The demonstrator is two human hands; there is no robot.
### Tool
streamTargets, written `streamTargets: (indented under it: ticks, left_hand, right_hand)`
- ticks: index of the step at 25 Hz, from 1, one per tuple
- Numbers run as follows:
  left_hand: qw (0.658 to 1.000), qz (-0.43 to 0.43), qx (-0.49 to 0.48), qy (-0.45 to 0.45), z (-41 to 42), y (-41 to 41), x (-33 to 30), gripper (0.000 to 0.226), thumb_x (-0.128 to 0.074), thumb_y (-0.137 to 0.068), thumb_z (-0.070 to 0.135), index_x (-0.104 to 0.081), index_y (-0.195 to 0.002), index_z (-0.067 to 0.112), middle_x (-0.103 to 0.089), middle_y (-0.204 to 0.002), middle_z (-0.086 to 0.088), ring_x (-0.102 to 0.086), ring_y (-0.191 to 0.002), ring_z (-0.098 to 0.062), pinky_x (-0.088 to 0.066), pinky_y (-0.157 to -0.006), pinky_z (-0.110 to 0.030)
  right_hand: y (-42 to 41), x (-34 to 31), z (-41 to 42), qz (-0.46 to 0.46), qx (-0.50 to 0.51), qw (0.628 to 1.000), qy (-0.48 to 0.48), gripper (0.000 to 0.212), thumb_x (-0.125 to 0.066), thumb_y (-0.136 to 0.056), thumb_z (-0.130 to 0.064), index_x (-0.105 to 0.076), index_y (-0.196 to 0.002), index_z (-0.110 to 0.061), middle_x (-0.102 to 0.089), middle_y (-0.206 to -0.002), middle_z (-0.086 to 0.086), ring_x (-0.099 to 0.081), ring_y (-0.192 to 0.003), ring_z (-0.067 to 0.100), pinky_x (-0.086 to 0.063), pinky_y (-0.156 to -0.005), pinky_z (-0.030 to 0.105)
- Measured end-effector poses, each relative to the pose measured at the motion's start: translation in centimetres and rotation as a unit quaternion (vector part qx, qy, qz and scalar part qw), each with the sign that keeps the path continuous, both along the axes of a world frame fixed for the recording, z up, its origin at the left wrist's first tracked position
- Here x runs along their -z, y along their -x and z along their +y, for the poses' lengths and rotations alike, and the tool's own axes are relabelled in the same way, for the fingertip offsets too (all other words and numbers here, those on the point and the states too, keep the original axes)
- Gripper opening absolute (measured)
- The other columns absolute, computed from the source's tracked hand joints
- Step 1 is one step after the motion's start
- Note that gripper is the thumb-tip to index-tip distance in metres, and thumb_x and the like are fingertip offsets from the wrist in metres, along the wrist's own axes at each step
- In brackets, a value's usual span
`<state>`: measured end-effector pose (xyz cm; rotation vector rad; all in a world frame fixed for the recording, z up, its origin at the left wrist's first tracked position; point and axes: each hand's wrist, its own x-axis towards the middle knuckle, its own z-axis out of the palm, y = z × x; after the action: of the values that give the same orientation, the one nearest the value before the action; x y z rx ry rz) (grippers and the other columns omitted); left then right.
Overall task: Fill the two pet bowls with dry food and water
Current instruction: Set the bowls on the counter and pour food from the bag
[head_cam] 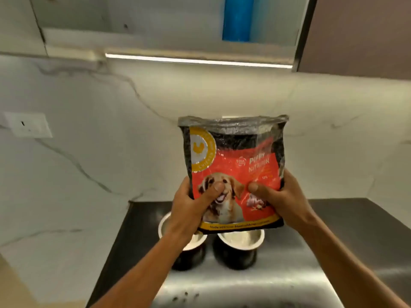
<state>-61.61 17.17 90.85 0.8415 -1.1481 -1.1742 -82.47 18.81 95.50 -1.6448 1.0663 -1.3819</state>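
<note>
I hold a black and red bag of dry puppy food upright in the air with both hands. My left hand grips its lower left corner, thumb on the dog picture. My right hand grips its lower right side. The bag's top edge looks closed. Below the bag two steel pet bowls with dark bases stand side by side on the steel counter. The left bowl is partly hidden by my left wrist. The right bowl shows a pale, empty-looking inside.
The steel counter runs to a marble-pattern wall behind and at the left. A sink basin edge with dark specks lies at the bottom. A wall socket is at the left, a lit shelf with a blue roll above.
</note>
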Motion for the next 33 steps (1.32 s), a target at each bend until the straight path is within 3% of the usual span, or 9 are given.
streamTargets:
  ticks: [4,7,12,17,21,24,28,33]
  left_hand:
    - [0.992,0.031,0.036,-0.118,-1.3,2.0,8.0,0.096,-0.094,-0.05,0.057,-0.062,-0.129,0.014,-0.078,-0.116,-0.012,-0.076,-0.104,-0.034,-0.059,-0.094,-0.054]
    - [0.983,0.06,0.053,-0.164,-1.4,3.5,13.1,0.103,-0.094,-0.055,0.059,-0.055,-0.14,0.015,-0.072,-0.13,-0.014,-0.069,-0.118,-0.037,-0.051,-0.105,-0.06]
    - [0.966,0.115,0.076,-0.22,-0.5,4.9,18.5,0.103,-0.091,-0.056,0.062,-0.053,-0.142,0.018,-0.07,-0.134,-0.011,-0.066,-0.125,-0.033,-0.048,-0.11,-0.054]
    - [0.947,0.146,0.088,-0.273,-0.5,4.1,21.9,0.106,-0.09,-0.054,0.065,-0.052,-0.143,0.023,-0.069,-0.135,-0.01,-0.065,-0.126,-0.032,-0.045,-0.112,-0.057]
    - [0.931,0.171,0.116,-0.301,0.0,3.8,22.5,0.109,-0.09,-0.05,0.067,-0.051,-0.143,0.024,-0.071,-0.133,-0.009,-0.067,-0.124,-0.03,-0.046,-0.113,-0.054]
    - [0.917,0.187,0.128,-0.328,0.3,4.2,23.0,0.114,-0.09,-0.047,0.069,-0.05,-0.143,0.025,-0.072,-0.132,-0.008,-0.068,-0.122,-0.028,-0.048,-0.111,-0.051]
    - [0.901,0.22,0.145,-0.344,0.2,4.5,23.1,0.113,-0.091,-0.048,0.067,-0.048,-0.144,0.025,-0.072,-0.131,-0.009,-0.07,-0.12,-0.029,-0.053,-0.106,-0.048]
    - [0.897,0.243,0.126,-0.347,0.5,5.5,23.2,0.109,-0.091,-0.052,0.064,-0.047,-0.146,0.029,-0.069,-0.136,-0.007,-0.066,-0.126,-0.028,-0.047,-0.112,-0.051]
  right_hand:
    - [1.5,5.7,-1.5,0.042,0.014,0.995,-0.085,0.095,-0.092,-0.032,-0.068,-0.06,-0.112,-0.027,-0.08,-0.099,-0.007,-0.079,-0.085,0.02,-0.061,-0.064,0.023]
    - [2.8,8.1,-2.9,0.099,0.01,0.986,-0.132,0.1,-0.089,-0.027,-0.074,-0.057,-0.113,-0.034,-0.079,-0.1,-0.007,-0.078,-0.085,0.016,-0.061,-0.065,0.023]
    - [3.5,10.4,-4.8,0.196,-0.015,0.962,-0.19,0.098,-0.089,-0.029,-0.072,-0.055,-0.115,-0.041,-0.077,-0.102,-0.007,-0.078,-0.085,0.012,-0.061,-0.066,0.022]
    - [1.8,11.9,-6.0,0.262,-0.012,0.932,-0.252,0.085,-0.09,-0.043,-0.061,-0.054,-0.117,-0.042,-0.077,-0.103,-0.008,-0.078,-0.084,0.011,-0.063,-0.076,0.032]
    - [0.4,11.6,-6.7,0.297,-0.007,0.915,-0.275,0.081,-0.09,-0.046,-0.062,-0.054,-0.116,-0.044,-0.078,-0.094,-0.019,-0.078,-0.079,0.01,-0.061,-0.068,0.022]
    - [-0.5,10.9,-6.8,0.315,-0.009,0.902,-0.295,0.074,-0.091,-0.057,-0.048,-0.052,-0.119,-0.045,-0.077,-0.091,-0.024,-0.078,-0.075,0.011,-0.059,-0.06,0.018]
    - [-1.0,10.3,-7.1,0.345,0.0,0.886,-0.309,0.074,-0.091,-0.057,-0.045,-0.051,-0.12,-0.045,-0.077,-0.09,-0.022,-0.079,-0.073,0.012,-0.06,-0.062,0.02]
    - [-1.4,9.2,-7.6,0.374,-0.013,0.867,-0.328,0.071,-0.089,-0.056,-0.047,-0.051,-0.115,-0.045,-0.077,-0.089,-0.024,-0.078,-0.072,0.011,-0.06,-0.06,0.019]
